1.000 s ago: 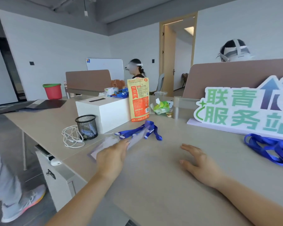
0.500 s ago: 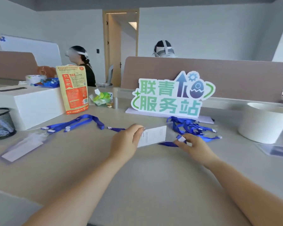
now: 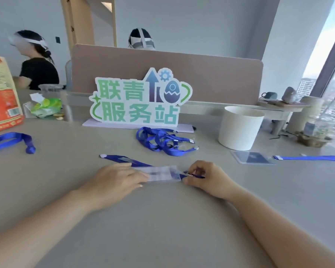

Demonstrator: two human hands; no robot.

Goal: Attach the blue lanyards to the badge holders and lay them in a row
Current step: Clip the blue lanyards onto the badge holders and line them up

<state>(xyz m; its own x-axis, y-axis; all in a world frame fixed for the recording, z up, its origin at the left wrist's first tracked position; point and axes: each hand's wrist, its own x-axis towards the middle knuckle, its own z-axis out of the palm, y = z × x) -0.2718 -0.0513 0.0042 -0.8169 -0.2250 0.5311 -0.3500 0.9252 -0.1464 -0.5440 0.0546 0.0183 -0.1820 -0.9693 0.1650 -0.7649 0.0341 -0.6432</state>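
Observation:
A clear badge holder [image 3: 162,174] lies on the table in front of me. My left hand [image 3: 114,180] presses flat on its left end. My right hand [image 3: 205,176] pinches the clip of a blue lanyard [image 3: 124,160] at the holder's right end. That lanyard's strap runs under the holder toward the far left. A tangled pile of blue lanyards [image 3: 162,141] lies just behind. Another badge holder [image 3: 252,157] with a lanyard [image 3: 313,158] beside it rests at the right. One more blue lanyard [image 3: 14,141] lies at the far left.
A green and white sign [image 3: 139,101] stands behind the pile, a white bucket [image 3: 240,128] to its right. An orange bag [image 3: 2,97] and a green packet [image 3: 46,107] are at the left. Two people sit beyond the brown divider [image 3: 201,74].
My view swung right from the left end of the table. My left hand brought a badge holder down onto the table here; my right hand took the lanyard clip at its right end.

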